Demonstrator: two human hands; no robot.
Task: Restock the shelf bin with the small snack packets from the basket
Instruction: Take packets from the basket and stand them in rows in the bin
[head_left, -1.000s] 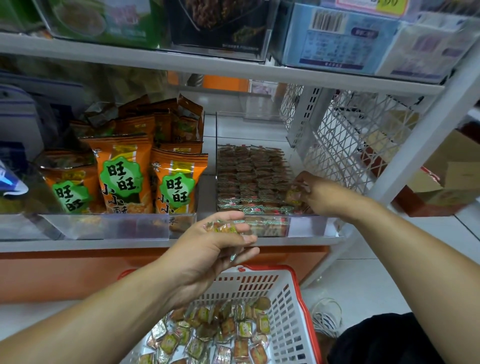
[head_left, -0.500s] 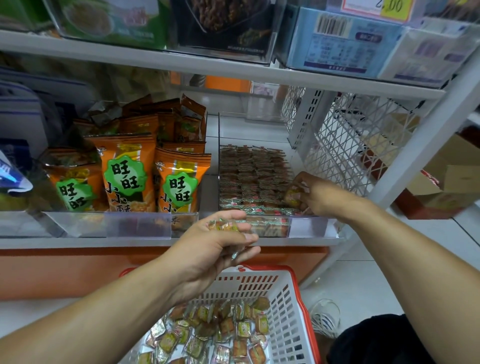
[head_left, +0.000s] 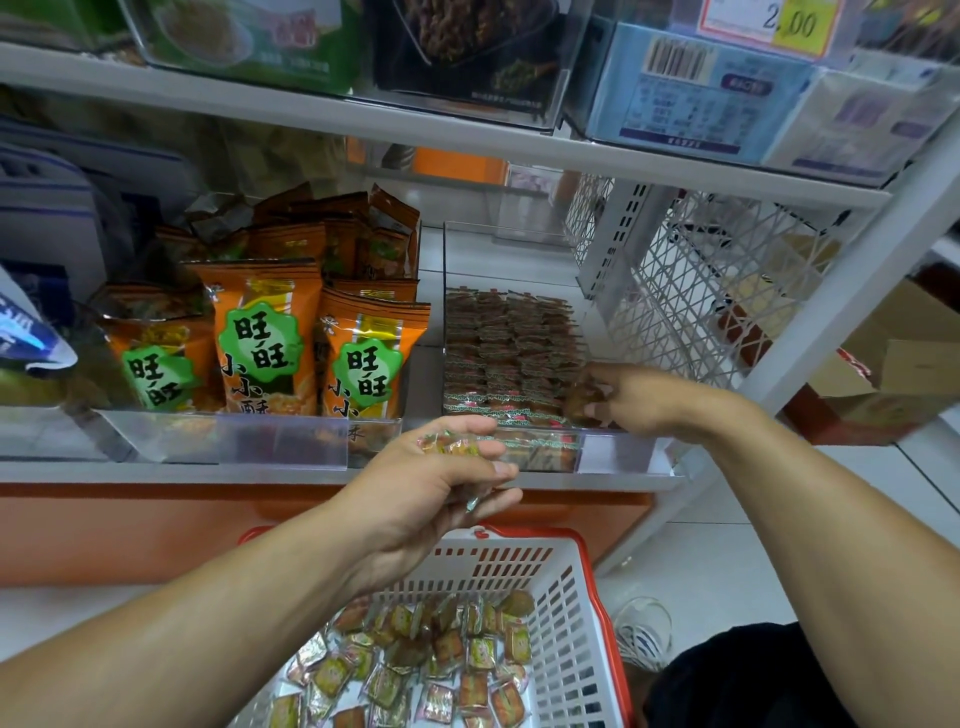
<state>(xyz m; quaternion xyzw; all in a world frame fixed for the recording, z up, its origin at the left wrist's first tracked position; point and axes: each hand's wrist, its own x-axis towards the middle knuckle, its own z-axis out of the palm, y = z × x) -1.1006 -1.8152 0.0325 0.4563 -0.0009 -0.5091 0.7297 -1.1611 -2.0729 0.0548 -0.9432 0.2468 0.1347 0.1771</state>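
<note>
Very little has shifted over the last second: the shelf (head_left: 311, 473), the clear shelf bin (head_left: 613, 452) at its right end and the white basket (head_left: 576, 623) with the red rim on the floor below all sit where they did, and both arms hold nearly the same pose. The bin's far part is already filled with neat rows of small snack packets (head_left: 498, 353), while the near right corner behind its clear front lip shows bare. The right hand (head_left: 634, 400) has stayed over that near right area, its grip pinched on a brownish packet (head_left: 582, 397) that it is setting against the front row; it has crept only slightly, which I read as fine placing and not a new reach. The left hand (head_left: 431, 499) has likewise kept its place just in front of the shelf edge and above the basket, its grip curled round a small clutch of packets (head_left: 447, 446), waiting to feed the other hand. To the left of the bin stand orange snack bags (head_left: 260, 343), untouched. Many loose packets (head_left: 441, 654) lie in the basket still, so my judgement is that the restock is well under way but far from done, with the bin's near right gap the next spot to fill.
</note>
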